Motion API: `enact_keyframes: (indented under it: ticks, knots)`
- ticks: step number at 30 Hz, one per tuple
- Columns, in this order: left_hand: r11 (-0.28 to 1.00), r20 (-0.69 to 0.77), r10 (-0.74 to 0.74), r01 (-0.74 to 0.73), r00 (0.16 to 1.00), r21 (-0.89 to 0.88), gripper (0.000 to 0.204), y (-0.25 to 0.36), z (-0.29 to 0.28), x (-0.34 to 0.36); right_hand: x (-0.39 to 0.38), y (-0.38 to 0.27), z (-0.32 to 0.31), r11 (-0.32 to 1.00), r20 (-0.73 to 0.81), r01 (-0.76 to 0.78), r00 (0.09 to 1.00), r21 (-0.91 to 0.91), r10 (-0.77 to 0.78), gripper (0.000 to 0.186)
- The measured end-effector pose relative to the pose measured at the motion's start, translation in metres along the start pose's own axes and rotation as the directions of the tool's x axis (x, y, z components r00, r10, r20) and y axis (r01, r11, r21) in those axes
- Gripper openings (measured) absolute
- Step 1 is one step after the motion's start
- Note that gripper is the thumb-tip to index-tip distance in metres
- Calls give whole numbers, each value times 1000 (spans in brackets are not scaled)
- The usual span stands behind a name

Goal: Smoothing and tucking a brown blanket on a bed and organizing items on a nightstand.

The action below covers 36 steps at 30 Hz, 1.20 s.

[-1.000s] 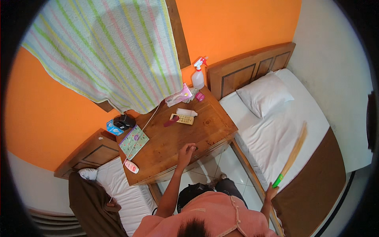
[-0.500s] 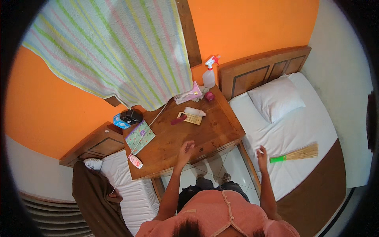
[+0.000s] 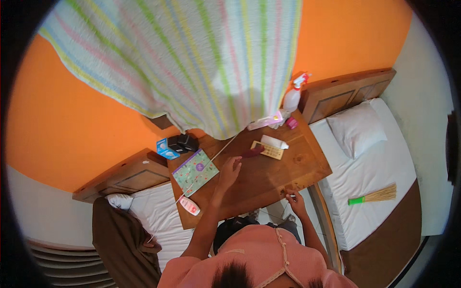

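Observation:
My left hand (image 3: 229,172) hovers over the wooden table (image 3: 257,175), fingers apart and holding nothing that I can see. Its fingertips come close to the end of a dark red, comb-like thing (image 3: 253,152); I cannot tell whether they touch it. That thing overlaps a pale yellow calculator (image 3: 271,151), beside which lies a white bottle (image 3: 274,141). By the table's front right edge, my right hand (image 3: 296,201) is loosely bent, fingers apart, with nothing visible in it. Left of my left hand lie a green patterned notebook (image 3: 194,175) and a pink-and-white bottle (image 3: 190,205).
A striped towel (image 3: 192,62) hangs over the table's back. A spray bottle (image 3: 292,98), a pink packet (image 3: 269,120) and a blue box (image 3: 166,149) stand along the back. A thin white cord (image 3: 224,150) crosses the notebook. The right bed holds a pillow (image 3: 357,127) and a broom (image 3: 379,194).
The view has shifted, so the table sits further right. My left hand has reached forward toward the dark red thing. My right hand has moved from beside the bed to the table's edge.

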<state>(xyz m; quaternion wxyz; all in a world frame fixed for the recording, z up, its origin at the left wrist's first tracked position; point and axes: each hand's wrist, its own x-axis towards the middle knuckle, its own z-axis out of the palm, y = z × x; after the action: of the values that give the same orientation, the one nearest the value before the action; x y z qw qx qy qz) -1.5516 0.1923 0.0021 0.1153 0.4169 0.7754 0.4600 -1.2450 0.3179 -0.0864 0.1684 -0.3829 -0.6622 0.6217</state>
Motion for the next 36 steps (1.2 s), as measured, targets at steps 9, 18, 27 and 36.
enact_keyframes:
  ticks: [9,18,27,36]
  knots:
    - [998,218,-61,59,974,13,23,-44,-50,-29,14,-23,74,946,0,198,979,-256,-205,35]
    - [1000,338,-10,-1,941,30,34,-51,-47,-20,5,-48,85,720,194,314,949,-619,-247,58]
    - [808,410,-344,43,845,588,86,-75,-30,-13,1,-52,84,760,259,307,947,-572,-188,53]
    - [810,375,-421,156,826,565,92,-110,-24,-32,17,-62,71,811,248,250,959,-529,-134,39]
